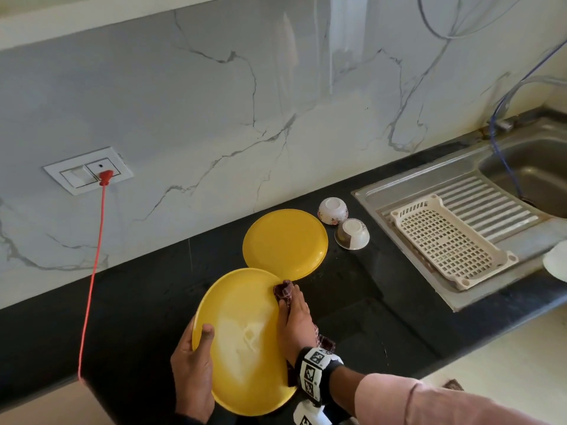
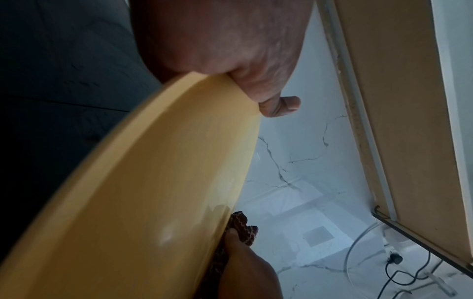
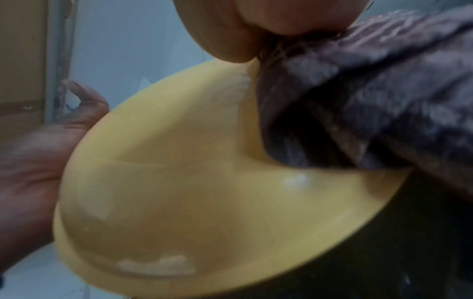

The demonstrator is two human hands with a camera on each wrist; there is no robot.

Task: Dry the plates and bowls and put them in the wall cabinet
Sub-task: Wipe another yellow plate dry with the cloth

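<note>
Two round yellow plastic plates are in view, and two small white bowls stand upside down on the black counter. There is one dark patterned cloth, one cream perforated plastic tray, one steel sink, one white wall switch plate and one red cord.

White marble-veined wall rises behind a black countertop with a steel sink at right
</note>
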